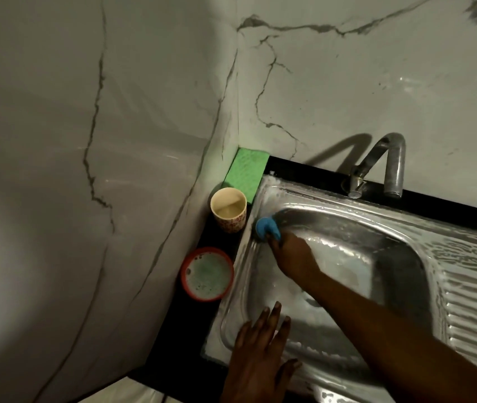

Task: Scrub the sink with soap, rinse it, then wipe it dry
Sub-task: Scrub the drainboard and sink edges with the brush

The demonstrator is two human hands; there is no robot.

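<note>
Sink [304,196] long axis left-right, scrubber [267,227] far-left

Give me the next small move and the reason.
Probably sweep the scrubber, gripped by the right hand, along the back rim of the sink toward the tap: suds already cover the basin floor, while that rim looks less lathered.

The steel sink [333,203] lay filmed with white suds [344,257] across basin and rim. A blue scrubber [264,226] pressed its far-left inner corner; the red bowl [184,276] beside it seemingly held greenish soap [208,274].
</note>
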